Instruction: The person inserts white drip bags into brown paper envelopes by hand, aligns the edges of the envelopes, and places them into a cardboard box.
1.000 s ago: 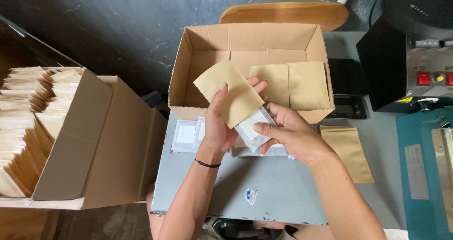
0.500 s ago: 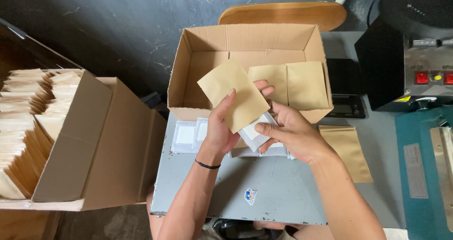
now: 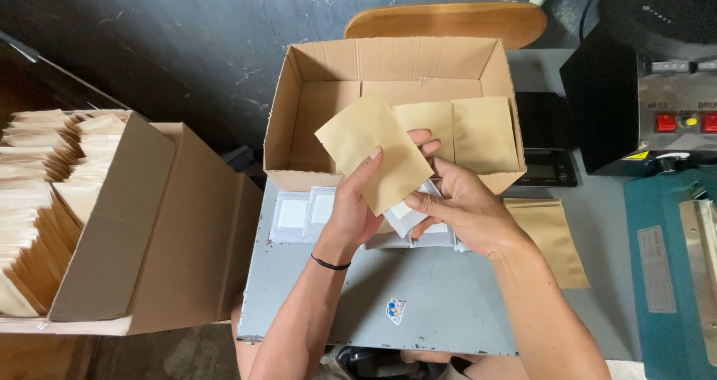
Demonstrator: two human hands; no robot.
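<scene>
My left hand grips a tan kraft paper pouch, tilted, just in front of an open cardboard box. My right hand meets it from the right, its fingers on the pouch's lower edge and on a small white sachet that pokes out beneath. More white sachets lie on the grey table under both hands. Inside the box, tan pouches lie flat on its floor.
A large cardboard box packed with several upright tan pouches stands at the left. Another tan pouch lies on the table at the right. A small black scale, a black machine with red buttons and a teal sealer stand further right.
The pouch has tilted and risen slightly in my left hand, and my right hand has pushed the white sachet further under it.
</scene>
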